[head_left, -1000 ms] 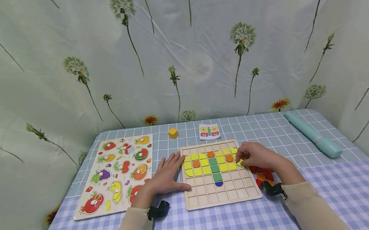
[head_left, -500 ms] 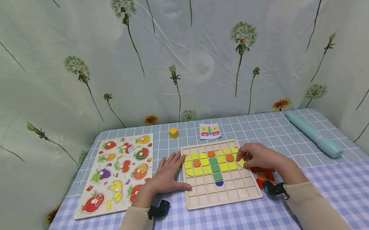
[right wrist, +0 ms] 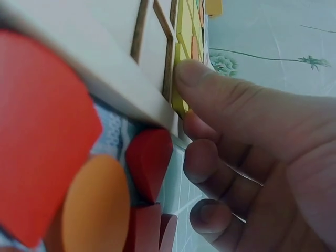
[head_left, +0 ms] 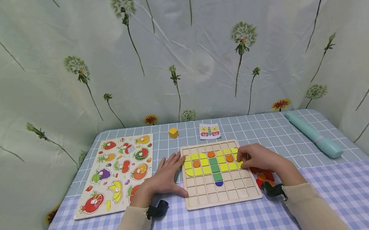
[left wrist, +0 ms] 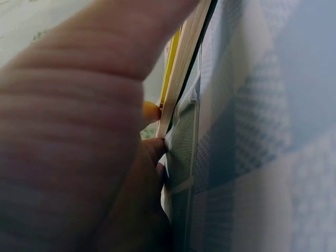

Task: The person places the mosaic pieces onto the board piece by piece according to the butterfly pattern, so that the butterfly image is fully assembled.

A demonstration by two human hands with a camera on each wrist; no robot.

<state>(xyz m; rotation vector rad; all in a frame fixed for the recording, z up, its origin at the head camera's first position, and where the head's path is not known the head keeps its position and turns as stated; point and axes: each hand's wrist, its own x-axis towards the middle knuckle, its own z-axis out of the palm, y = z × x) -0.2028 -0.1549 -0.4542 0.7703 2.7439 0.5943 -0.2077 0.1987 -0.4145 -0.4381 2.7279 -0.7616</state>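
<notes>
A wooden grid board (head_left: 207, 199) holds yellow tiles (head_left: 198, 171), green squares (head_left: 215, 168), orange circles (head_left: 229, 158) and a blue half-round tile (head_left: 219, 183). My left hand (head_left: 165, 177) lies with spread fingers along the board's left edge, fingertips and thumb against it. At the right edge, my right hand (head_left: 258, 156) has thumb and forefinger on a yellow rounded tile (right wrist: 180, 100) at the end of the tile row. In the right wrist view the thumb tip touches this tile, the forefinger is partly hidden behind it, and the other fingers curl below.
Loose red pieces (right wrist: 149, 163) and an orange circle (right wrist: 97, 205) lie beside the board's right edge. A fruit puzzle board (head_left: 116, 174) is on the left. Behind stand a yellow cube (head_left: 173, 133) and a butterfly picture card (head_left: 209, 131). A teal tube-shaped object (head_left: 315, 135) lies right.
The yellow rounded tile, tilted in my right fingers earlier, has turned and lowered into the cell at the row's right end. My left thumb has slid slightly down and left along the board's edge.
</notes>
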